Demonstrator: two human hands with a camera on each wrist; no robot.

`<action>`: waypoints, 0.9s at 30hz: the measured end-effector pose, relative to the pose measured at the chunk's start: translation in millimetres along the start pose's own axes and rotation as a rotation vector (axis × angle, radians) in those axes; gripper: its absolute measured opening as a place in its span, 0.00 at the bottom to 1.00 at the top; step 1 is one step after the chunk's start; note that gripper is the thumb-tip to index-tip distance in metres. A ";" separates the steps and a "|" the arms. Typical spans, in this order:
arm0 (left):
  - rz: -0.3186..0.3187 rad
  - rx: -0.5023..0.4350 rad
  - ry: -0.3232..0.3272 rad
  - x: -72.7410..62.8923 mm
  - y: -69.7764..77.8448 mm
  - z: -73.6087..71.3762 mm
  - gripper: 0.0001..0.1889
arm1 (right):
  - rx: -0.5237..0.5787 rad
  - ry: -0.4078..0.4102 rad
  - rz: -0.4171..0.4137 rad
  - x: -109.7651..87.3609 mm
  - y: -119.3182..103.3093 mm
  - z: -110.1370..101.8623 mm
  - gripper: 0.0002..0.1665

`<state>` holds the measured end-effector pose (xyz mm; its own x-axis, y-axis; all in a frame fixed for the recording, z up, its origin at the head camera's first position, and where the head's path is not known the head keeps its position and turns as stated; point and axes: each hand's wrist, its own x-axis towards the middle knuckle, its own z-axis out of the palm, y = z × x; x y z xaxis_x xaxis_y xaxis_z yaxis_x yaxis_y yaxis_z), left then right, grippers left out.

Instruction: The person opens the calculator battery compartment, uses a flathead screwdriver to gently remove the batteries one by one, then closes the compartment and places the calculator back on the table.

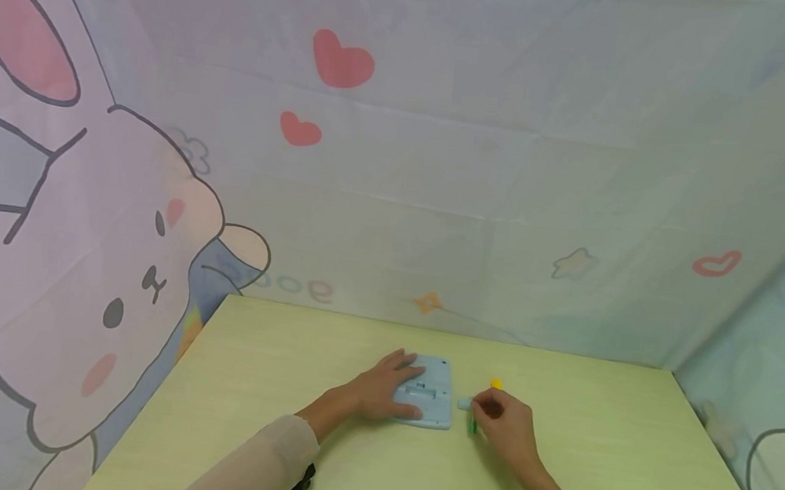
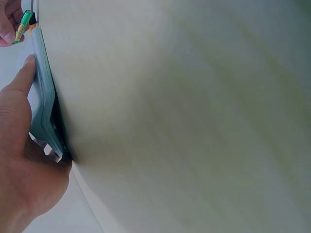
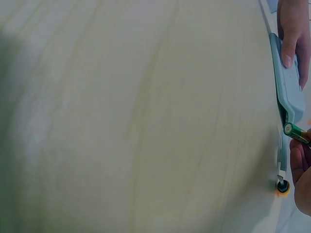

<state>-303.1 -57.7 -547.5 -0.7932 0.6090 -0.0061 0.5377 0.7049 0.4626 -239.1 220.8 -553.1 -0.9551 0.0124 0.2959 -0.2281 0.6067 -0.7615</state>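
Head view, from the left: a pale fabric-like backdrop carries a large cartoon rabbit print, with red heart prints farther along. Below it spreads a pale yellow-green tabletop. A small black object, too indistinct to identify, shows beside the person's light beige left sleeve.

Next comes the left hand, its fingers extended and spread, resting on the left part of a flat, pale blue plastic device with rounded corners. This device lies on the tabletop, and its upturned face has a recessed slot near the middle.

Just beside its right edge is a small, pale blue flat piece, near the right hand's fingertips; whether they touch it cannot be told. Slightly nearer the person is a slim green cylindrical battery, pinched between the thumb and fingers of the right hand. The left wrist view shows a yellowish lower part on this battery, and the right wrist view shows its flat round end. Just beyond the right hand sits a small, bright yellow rounded object, partly hidden.
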 end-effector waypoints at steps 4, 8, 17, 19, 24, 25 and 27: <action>-0.007 0.006 -0.001 -0.6 0.1 0.1 0.44 | -0.003 -0.015 0.020 -0.1 1.9 2.5 0.03; -0.010 0.014 -0.002 -0.3 -0.7 0.8 0.45 | -0.008 -0.016 0.014 0.3 2.6 4.0 0.03; -0.006 0.010 0.002 -1.3 0.8 -0.4 0.44 | -0.014 -0.017 0.011 -0.7 2.1 5.8 0.05; -0.006 0.009 -0.001 -1.6 1.0 -0.7 0.44 | -0.022 -0.013 0.005 -1.0 2.0 6.2 0.05; -0.008 0.022 -0.003 -0.2 -0.7 0.5 0.45 | -0.042 -0.009 -0.006 -1.5 1.1 7.4 0.03; -0.008 0.022 0.000 0.3 -1.3 1.1 0.45 | -0.046 -0.009 -0.015 -1.6 0.9 7.4 0.03; -0.007 0.023 0.000 1.0 -1.9 1.7 0.45 | -0.055 -0.011 -0.018 -1.5 0.5 7.9 0.03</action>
<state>-304.5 -57.9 -549.9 -0.7968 0.6042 -0.0096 0.5386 0.7172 0.4421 -239.3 214.9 -558.5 -0.9532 -0.0076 0.3023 -0.2346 0.6494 -0.7233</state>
